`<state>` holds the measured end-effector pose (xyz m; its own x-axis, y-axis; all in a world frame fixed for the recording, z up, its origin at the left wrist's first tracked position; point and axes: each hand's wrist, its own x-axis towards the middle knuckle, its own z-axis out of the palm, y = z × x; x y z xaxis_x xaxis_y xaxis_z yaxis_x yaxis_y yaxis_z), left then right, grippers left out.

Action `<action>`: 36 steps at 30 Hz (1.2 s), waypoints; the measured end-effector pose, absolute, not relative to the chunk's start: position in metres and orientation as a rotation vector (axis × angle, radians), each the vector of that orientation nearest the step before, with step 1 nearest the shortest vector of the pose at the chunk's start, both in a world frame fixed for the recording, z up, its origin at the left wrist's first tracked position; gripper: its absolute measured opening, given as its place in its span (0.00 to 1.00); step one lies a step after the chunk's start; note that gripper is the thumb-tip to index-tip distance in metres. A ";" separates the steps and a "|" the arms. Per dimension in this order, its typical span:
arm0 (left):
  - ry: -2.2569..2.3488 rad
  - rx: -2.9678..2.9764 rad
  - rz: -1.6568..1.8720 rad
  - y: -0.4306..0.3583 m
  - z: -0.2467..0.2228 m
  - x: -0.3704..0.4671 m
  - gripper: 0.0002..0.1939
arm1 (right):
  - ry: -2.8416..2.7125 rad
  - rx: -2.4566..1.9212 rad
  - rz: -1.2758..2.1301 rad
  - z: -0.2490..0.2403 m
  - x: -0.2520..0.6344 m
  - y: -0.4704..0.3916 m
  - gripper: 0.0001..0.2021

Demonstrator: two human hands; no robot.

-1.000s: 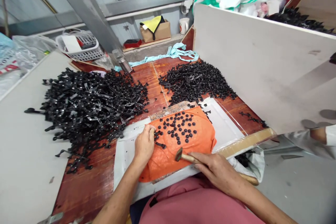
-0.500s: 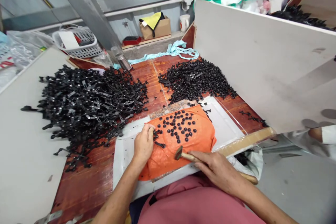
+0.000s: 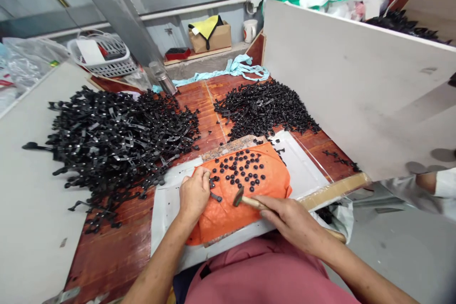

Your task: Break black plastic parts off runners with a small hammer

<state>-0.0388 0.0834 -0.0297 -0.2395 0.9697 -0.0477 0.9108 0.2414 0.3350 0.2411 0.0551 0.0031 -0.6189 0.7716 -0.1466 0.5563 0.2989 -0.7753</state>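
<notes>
My right hand (image 3: 294, 221) is wrapped round the wooden handle of a small hammer (image 3: 251, 202). Its metal head hovers over or rests on an orange cloth (image 3: 231, 221); I cannot tell which. At the cloth's left side, my left hand (image 3: 194, 194) is closed, thumb against fingers, on a small black linked part (image 3: 216, 197). One arm of that part sticks out to the right, and the rest is hidden by the fingers. Many small round black pieces (image 3: 242, 167) lie scattered on the cloth, which covers a speckled stone slab (image 3: 228, 148).
A large heap of black linked parts (image 3: 117, 137) fills the left of the red-brown table (image 3: 117, 251). Small black pieces (image 3: 267, 109) are piled behind the cloth. Grey boards flank both sides, the right board (image 3: 338, 80) standing tall. A metal tumbler (image 3: 163, 78) stands at the back left.
The hammer head has shifted slightly left and up, nearer the part under my left hand. My left hand keeps its grip, its fingers a little more over the part.
</notes>
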 end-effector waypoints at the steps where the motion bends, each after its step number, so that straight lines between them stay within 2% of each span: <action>1: 2.269 1.776 0.334 0.084 -0.029 -0.038 0.11 | -2.305 -1.205 1.160 0.005 0.237 0.060 0.23; 7: 2.284 1.831 0.287 0.084 -0.032 -0.040 0.11 | -2.425 -1.253 0.734 0.012 0.207 0.088 0.27; 14: 2.271 1.877 0.247 0.085 -0.032 -0.042 0.12 | -2.587 -1.257 0.546 0.007 0.186 0.091 0.26; 22: 2.203 1.813 0.329 0.086 -0.031 -0.042 0.11 | -2.631 -1.292 0.522 0.011 0.181 0.092 0.29; 36: 2.205 1.805 0.349 0.086 -0.037 -0.044 0.10 | -2.659 -1.305 0.490 0.008 0.172 0.094 0.26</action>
